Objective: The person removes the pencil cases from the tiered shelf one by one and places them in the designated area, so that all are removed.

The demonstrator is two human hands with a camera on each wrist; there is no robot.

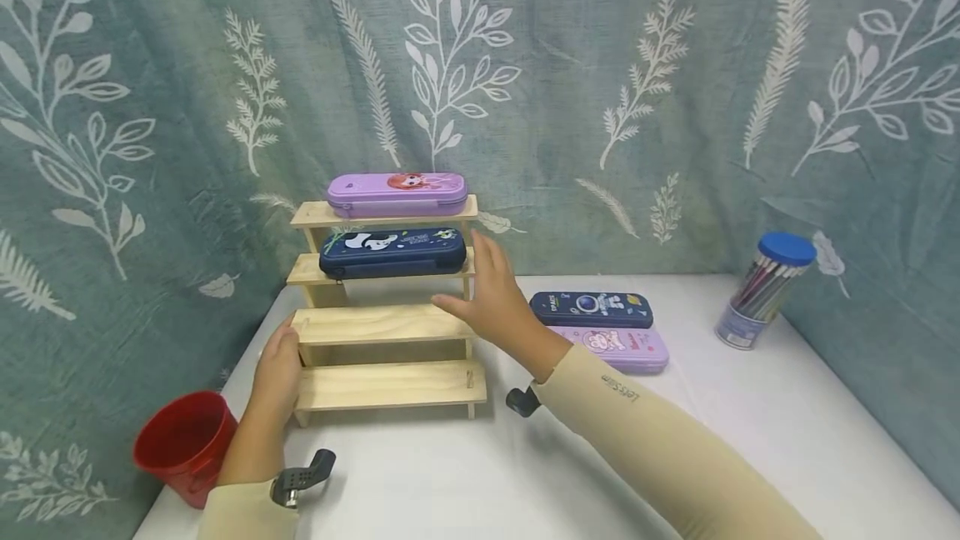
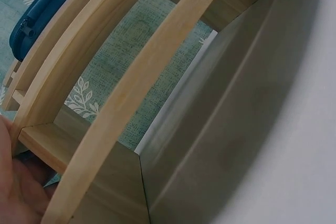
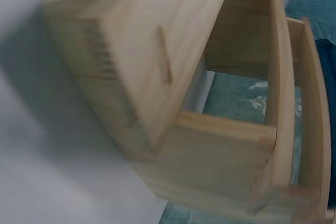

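A four-step wooden rack (image 1: 390,386) stands on the table. My left hand (image 1: 279,369) grips its left side at the second step from the bottom; in the left wrist view, part of this hand (image 2: 21,187) shows against the wood. On the top step lies a lilac pencil case (image 1: 397,197) with a red-haired figure. Below it, a navy pencil case (image 1: 393,255) with a panda lies on its step. My right hand (image 1: 498,298) is beside the navy case's right end, fingers pointing up and thumb spread toward the rack. The right wrist view shows the rack's end (image 3: 210,166) but not this hand.
Right of the rack lie a navy astronaut pencil case (image 1: 592,309) and a pink pencil case (image 1: 618,350), partly behind my right wrist. A blue-lidded tub of pencils (image 1: 757,298) stands farther right. A red bucket (image 1: 183,448) sits beside my left forearm. A patterned curtain (image 1: 547,107) hangs behind.
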